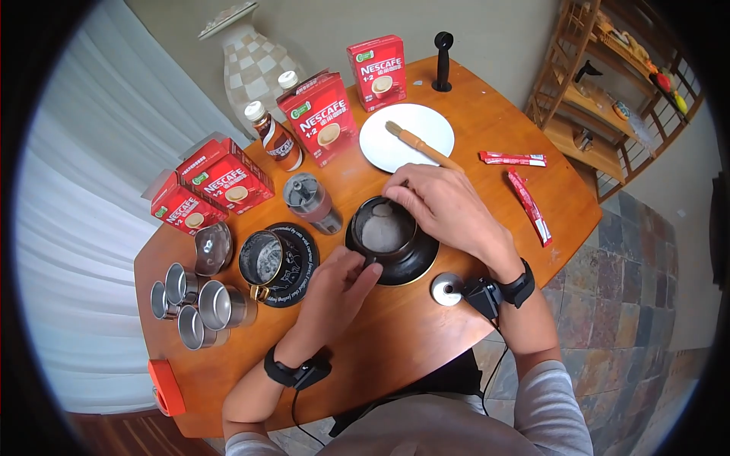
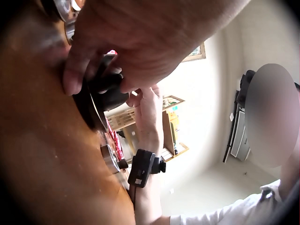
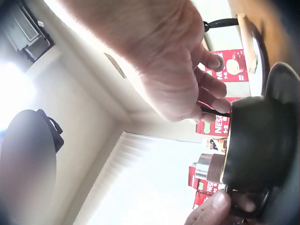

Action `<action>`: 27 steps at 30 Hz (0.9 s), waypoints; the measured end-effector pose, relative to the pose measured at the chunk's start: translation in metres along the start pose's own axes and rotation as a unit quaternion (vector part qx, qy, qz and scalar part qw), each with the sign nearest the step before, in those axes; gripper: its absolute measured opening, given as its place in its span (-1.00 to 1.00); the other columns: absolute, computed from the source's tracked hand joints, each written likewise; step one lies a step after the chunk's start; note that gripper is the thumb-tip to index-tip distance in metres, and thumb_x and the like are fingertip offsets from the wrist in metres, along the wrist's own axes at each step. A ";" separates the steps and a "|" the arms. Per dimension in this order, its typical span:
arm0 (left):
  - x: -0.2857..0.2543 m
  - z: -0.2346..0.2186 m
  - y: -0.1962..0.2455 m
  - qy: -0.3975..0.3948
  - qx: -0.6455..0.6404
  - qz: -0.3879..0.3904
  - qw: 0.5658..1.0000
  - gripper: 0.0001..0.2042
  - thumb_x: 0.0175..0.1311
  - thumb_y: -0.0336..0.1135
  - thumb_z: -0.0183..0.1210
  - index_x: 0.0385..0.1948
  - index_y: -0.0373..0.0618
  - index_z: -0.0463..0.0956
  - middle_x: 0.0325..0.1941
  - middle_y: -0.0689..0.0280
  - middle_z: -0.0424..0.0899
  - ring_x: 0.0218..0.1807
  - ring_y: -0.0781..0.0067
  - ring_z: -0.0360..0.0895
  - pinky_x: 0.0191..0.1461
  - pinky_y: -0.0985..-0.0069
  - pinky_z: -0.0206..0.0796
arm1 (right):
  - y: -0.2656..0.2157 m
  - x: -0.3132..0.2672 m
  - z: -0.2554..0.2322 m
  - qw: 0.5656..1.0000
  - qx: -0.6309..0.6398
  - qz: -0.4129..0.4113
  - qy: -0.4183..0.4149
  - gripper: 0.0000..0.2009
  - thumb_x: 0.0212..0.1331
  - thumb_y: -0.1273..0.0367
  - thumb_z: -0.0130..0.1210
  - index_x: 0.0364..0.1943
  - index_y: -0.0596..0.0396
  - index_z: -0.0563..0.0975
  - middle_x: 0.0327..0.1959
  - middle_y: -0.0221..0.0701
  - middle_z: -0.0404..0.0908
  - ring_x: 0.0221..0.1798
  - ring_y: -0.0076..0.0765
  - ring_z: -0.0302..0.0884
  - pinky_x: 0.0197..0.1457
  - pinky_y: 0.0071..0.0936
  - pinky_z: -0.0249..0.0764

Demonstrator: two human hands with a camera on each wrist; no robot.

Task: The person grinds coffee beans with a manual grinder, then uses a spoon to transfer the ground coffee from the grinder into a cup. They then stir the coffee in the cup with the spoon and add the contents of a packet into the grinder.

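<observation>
A black cup with a pale, whitish content stands on a black saucer in front of the person. The left hand holds the cup's handle at the near left, thumb and fingers about it. Over the cup's far right rim is the right hand, palm down in the head view. Its fingertips pinch a thin dark spoon that reaches into the cup, as the right wrist view shows. Beside the cup stands a grinder with a brown band.
Left are a glass cup on a dark coaster and several metal cups. Behind stand red coffee boxes and a white plate bearing a brush. Red sachets lie right, a small metal piece nearer.
</observation>
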State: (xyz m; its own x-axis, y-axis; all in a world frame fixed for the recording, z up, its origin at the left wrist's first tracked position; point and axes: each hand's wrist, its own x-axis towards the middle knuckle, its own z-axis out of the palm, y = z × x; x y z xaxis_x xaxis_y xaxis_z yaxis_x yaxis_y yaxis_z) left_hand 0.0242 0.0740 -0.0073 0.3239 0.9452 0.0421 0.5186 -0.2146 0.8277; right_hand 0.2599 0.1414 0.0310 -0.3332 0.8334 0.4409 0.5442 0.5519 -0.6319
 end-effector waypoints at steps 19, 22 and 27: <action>-0.012 -0.029 -0.015 -0.084 -0.089 -0.047 0.991 -0.73 0.49 -0.23 0.32 -0.31 -0.28 0.56 -0.22 0.30 0.45 -0.30 0.53 0.40 -0.24 0.50 0.28 | -0.020 -0.007 0.012 0.994 0.041 -0.066 -0.079 -0.84 0.39 0.33 0.17 -0.18 0.11 0.68 -0.29 -0.18 0.70 -0.11 0.09 0.67 -0.05 -0.06 0.55; -0.011 -0.028 -0.013 -0.082 -0.091 -0.045 0.991 -0.73 0.48 -0.23 0.32 -0.31 -0.28 0.56 -0.22 0.31 0.45 -0.30 0.54 0.41 -0.24 0.51 0.27 | -0.022 -0.008 0.007 0.988 0.069 -0.064 -0.122 -0.84 0.38 0.33 0.17 -0.19 0.10 0.69 -0.29 -0.19 0.70 -0.12 0.08 0.67 -0.05 -0.08 0.55; -0.011 -0.027 -0.017 -0.074 -0.085 -0.030 0.993 -0.73 0.48 -0.23 0.33 -0.31 -0.28 0.57 -0.21 0.32 0.45 -0.31 0.57 0.40 -0.24 0.52 0.27 | -0.016 -0.007 0.016 0.994 0.038 -0.090 -0.058 -0.84 0.37 0.33 0.19 -0.18 0.11 0.70 -0.27 -0.22 0.72 -0.13 0.07 0.67 -0.07 -0.09 0.56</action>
State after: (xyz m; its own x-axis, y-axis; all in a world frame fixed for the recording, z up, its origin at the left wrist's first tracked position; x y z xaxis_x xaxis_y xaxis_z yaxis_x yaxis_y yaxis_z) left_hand -0.0091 0.0733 -0.0066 0.4158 0.9057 -0.0832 0.4033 -0.1016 0.9094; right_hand 0.2410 0.1273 0.0279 -0.5089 0.7160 0.4780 0.4095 0.6897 -0.5972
